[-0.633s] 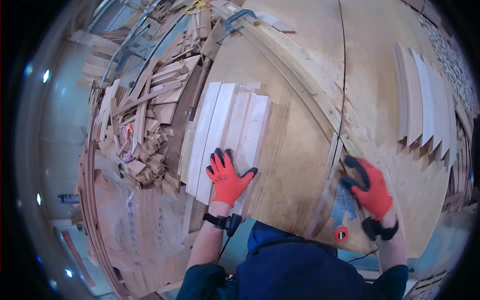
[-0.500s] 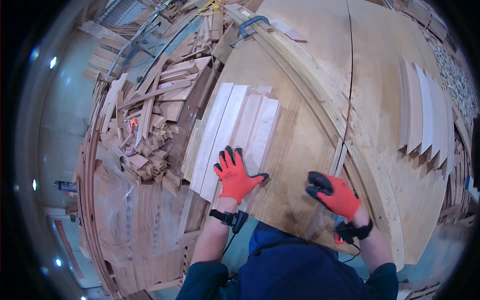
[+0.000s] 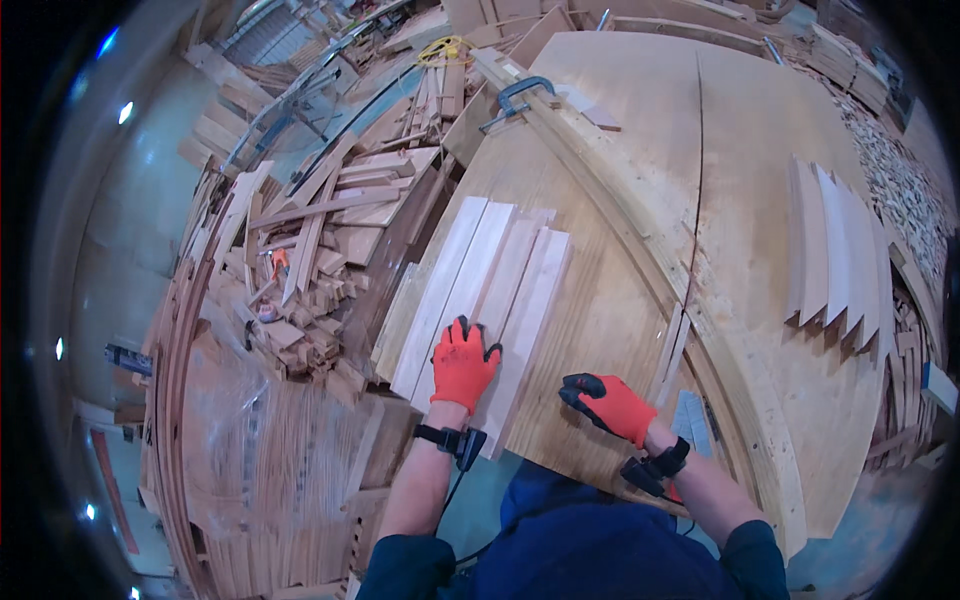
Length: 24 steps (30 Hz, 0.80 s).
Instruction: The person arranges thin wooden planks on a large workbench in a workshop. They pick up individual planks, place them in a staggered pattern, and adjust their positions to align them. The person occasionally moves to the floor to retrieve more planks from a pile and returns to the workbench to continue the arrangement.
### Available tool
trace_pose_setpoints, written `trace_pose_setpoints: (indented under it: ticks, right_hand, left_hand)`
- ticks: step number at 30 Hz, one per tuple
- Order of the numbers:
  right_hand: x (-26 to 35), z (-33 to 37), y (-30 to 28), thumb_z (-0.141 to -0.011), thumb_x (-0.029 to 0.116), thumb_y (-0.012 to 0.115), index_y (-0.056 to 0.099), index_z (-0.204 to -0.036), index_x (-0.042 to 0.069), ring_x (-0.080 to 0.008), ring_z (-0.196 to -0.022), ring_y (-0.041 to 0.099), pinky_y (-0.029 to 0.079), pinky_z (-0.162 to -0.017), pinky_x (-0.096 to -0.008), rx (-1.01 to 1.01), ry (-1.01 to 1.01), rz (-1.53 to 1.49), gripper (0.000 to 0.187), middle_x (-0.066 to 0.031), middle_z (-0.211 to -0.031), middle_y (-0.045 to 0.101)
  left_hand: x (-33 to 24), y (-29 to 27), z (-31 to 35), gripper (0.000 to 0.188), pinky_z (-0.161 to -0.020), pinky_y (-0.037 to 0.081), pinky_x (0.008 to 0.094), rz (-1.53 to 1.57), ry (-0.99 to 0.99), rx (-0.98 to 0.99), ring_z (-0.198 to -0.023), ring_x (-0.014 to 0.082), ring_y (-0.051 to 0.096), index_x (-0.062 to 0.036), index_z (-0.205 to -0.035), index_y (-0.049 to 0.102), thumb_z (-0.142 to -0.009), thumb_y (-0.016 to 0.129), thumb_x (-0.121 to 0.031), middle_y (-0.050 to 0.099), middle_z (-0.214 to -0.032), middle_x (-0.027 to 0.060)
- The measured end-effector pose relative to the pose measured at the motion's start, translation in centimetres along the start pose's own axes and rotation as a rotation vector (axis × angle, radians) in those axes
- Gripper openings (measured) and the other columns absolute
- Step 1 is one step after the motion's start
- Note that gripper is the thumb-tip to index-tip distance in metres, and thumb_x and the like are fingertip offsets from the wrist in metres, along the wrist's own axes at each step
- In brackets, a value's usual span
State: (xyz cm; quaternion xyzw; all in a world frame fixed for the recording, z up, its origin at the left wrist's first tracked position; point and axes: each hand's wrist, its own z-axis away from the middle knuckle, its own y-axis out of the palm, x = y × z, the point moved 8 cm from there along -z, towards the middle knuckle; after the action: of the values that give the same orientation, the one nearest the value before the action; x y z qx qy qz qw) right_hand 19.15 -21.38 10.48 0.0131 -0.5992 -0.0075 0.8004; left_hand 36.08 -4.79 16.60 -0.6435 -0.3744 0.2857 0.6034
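Observation:
Several pale wooden boards point(image 3: 470, 250) lie side by side along the left part of the plywood worktop point(image 3: 600, 270). My left hand point(image 3: 464, 372), in an orange glove with black fingertips, rests on their near part, fingers bent a little and the thumb apart. It grips nothing that I can see. To the right of the boards, my right hand point(image 3: 612, 406) in a matching glove hangs over the worktop. Its fingers are curled together, and whatever may be inside them is hidden. Just beyond its wrist lies a flat grey-blue piece point(image 3: 692, 422).
A curved wooden form point(image 3: 655, 262) crosses the worktop, with a blue C-clamp point(image 3: 522, 95) at its far end. Pointed pale boards point(image 3: 835, 245) are stacked at the right. Wood offcuts point(image 3: 310, 320) are heaped at the left, beyond plastic-wrapped timber point(image 3: 290, 450).
My right hand has moved left, away from the curved form and towards the boards. My left hand stays on the boards, its fingers drawn in slightly. The whole view has shifted a little.

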Motion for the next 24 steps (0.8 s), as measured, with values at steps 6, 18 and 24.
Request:
trace_pose_setpoints:
  ticks: [6, 18, 24]
  right_hand:
    - [1.0, -0.6, -0.9, -0.097, 0.023, 0.063, 0.061, -0.131, -0.001, -0.0131, -0.098, 0.063, 0.051, -0.088, -0.0299, -0.097, -0.131, -0.067, 0.041, -0.0055, -0.111, 0.071]
    - [4.3, 6.0, -19.0, -0.094, 0.026, 0.066, 0.054, -0.130, -0.005, -0.0131, -0.079, 0.061, 0.051, -0.073, -0.0318, -0.740, 0.007, 0.078, 0.049, -0.0071, -0.093, 0.068]
    - [6.7, 12.5, -28.2, -0.093, 0.024, 0.061, 0.053, -0.138, 0.011, -0.0397, -0.100, 0.066, 0.052, -0.087, -0.0463, -0.900, 0.166, 0.649, 0.048, -0.0236, -0.112, 0.068]
  left_hand:
    - [-2.6, -4.1, 0.2, 0.029, -0.077, 0.053, 0.0484, 0.342, -0.023, -0.087, -0.088, 0.0414, 0.065, -0.0011, -0.113, 0.061, -0.089, 0.062, -0.017, 0.064, -0.108, 0.0228]
    - [-23.0, -6.3, -0.2, 0.041, -0.085, 0.057, 0.0318, 1.065, 0.490, 0.335, -0.110, 0.0179, 0.066, 0.0021, -0.127, 0.061, -0.092, 0.070, -0.015, 0.068, -0.121, 0.0126]
    - [-19.4, 3.0, -7.2, 0.039, -0.097, 0.049, 0.0294, 1.286, 0.237, 0.357, -0.116, 0.0166, 0.062, -0.0005, -0.132, 0.060, -0.098, 0.062, -0.020, 0.066, -0.127, 0.0116]
